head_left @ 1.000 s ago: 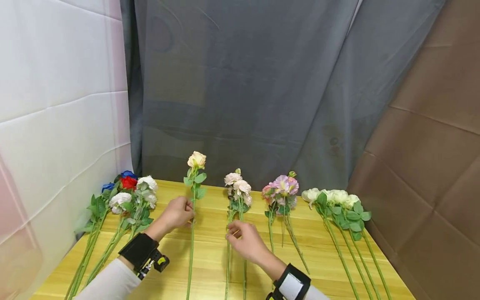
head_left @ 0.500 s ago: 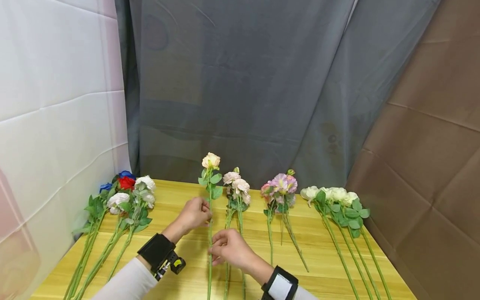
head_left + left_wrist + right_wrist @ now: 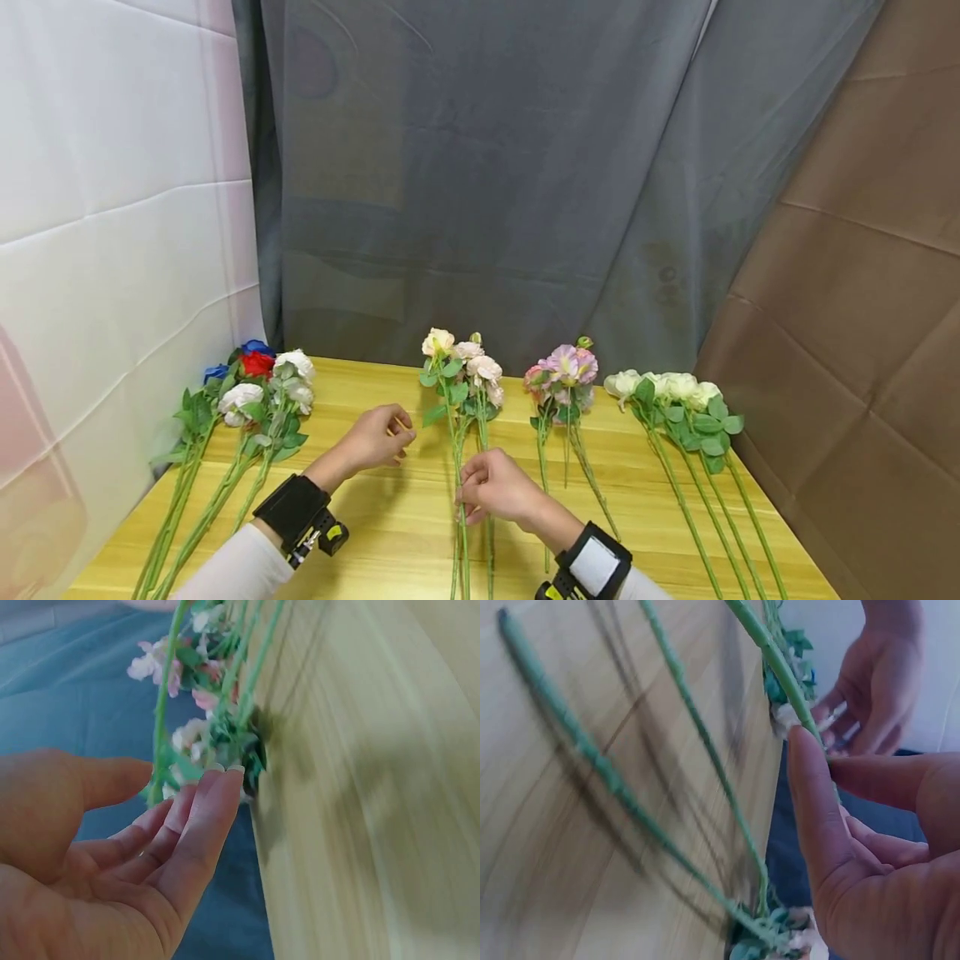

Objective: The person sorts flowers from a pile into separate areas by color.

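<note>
A cream-yellow artificial rose [image 3: 438, 342] leans beside the pale pink flowers [image 3: 483, 371] in the head view. My right hand [image 3: 495, 492] pinches its green stem [image 3: 784, 675] between thumb and forefinger, as the right wrist view shows. To the left of that stem is my left hand [image 3: 378, 437], its fingers relaxed and apart and nothing in them. In the left wrist view the left thumb and fingertips are spread close to the green stem [image 3: 163, 705]. Two pale pink stems lie on the table under the right hand.
Blue, red and white flowers [image 3: 257, 365] lie in a bunch at the left of the wooden table [image 3: 360, 533]. Purple-pink flowers [image 3: 567, 367] lie right of the middle, and white roses [image 3: 678, 389] at the far right. A grey curtain [image 3: 480, 183] hangs behind.
The cream-yellow rose has moved right and down, next to the pale pink flowers. My right hand has taken its stem, and my left hand has let go and drawn back left.
</note>
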`<state>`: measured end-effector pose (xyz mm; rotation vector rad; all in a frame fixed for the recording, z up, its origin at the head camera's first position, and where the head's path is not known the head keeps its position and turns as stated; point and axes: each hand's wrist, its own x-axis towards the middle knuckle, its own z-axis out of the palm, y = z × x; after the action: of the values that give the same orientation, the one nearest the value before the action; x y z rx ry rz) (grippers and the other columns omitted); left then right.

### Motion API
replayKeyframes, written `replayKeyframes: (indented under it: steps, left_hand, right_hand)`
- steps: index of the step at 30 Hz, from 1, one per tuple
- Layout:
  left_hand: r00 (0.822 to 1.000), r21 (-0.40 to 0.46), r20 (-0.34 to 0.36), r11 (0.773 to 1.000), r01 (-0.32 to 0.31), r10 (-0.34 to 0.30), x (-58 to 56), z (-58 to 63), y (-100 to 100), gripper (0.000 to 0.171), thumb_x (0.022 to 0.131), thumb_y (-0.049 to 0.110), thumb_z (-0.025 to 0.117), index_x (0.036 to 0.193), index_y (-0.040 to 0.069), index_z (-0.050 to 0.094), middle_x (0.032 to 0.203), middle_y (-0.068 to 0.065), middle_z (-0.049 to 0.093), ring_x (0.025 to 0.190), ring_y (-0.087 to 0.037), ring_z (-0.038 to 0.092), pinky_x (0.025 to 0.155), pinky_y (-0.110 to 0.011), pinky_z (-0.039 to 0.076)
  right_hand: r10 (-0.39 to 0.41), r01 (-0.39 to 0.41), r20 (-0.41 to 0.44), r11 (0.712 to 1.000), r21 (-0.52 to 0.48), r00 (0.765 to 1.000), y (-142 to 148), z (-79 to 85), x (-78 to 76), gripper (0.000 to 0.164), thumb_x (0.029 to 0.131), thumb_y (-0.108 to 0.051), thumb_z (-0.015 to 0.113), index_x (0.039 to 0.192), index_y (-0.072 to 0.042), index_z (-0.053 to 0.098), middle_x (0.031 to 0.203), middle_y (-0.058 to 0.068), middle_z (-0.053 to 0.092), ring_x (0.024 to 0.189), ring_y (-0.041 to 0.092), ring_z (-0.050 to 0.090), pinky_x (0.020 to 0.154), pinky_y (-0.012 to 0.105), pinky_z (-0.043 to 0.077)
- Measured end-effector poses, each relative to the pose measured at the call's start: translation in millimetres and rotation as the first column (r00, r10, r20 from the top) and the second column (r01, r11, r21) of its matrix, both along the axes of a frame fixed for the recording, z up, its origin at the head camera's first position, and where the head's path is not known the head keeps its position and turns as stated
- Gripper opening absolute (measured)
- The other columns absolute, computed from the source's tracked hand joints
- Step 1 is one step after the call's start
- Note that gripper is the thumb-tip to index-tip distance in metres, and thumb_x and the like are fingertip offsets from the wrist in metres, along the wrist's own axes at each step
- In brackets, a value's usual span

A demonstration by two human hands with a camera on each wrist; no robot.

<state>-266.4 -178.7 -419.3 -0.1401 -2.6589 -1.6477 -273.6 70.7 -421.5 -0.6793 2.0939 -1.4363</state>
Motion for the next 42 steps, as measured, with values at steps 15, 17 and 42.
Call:
replayKeyframes:
  steps: [15, 17, 42]
  left_hand:
    - [0.999, -0.039, 0.036, 0.999, -0.026, 0.028, 9.4, -10.9, -14, 0.006, 0.099, 0.004, 0.064, 0.100, -0.001, 0.061, 0.089, -0.016, 0.059, 0.072, -0.027, 0.066, 0.061, -0.040, 0.061]
    - [0.999, -0.050, 0.034, 0.998, -0.029, 0.031, 9.8, -11.7, -17, 0.006, 0.099, 0.005, 0.064, 0.100, -0.001, 0.061, 0.089, -0.015, 0.059, 0.073, -0.026, 0.066, 0.061, -0.040, 0.061]
    - [0.947, -0.498, -0.149, 0.806, -0.321, 0.285, 34.2, -8.2, -112, 0.020, 0.084, 0.006, 0.066, 0.075, 0.007, 0.048, 0.068, -0.001, 0.038, 0.062, -0.018, 0.038, 0.056, -0.033, 0.029]
  right_hand:
    - [-0.090, 0.095, -0.060, 0.991, 0.093, 0.994, 13, -16.7, -9.5, 0.020, 0.093, 0.005, 0.064, 0.110, 0.015, 0.064, 0.076, 0.015, 0.065, 0.064, 0.022, 0.066, 0.063, 0.046, 0.063]
    - [-0.108, 0.115, -0.079, 0.989, 0.090, 0.991, 13, -18.6, -8.9, 0.020, 0.093, 0.006, 0.063, 0.110, 0.015, 0.062, 0.080, 0.016, 0.064, 0.065, 0.023, 0.066, 0.062, 0.045, 0.062]
    - [-0.161, 0.211, -0.248, 0.959, 0.191, 0.955, 24, -7.5, -13.1, 0.031, 0.096, -0.011, 0.068, 0.118, 0.010, 0.060, 0.085, 0.014, 0.066, 0.066, 0.029, 0.069, 0.056, 0.041, 0.060]
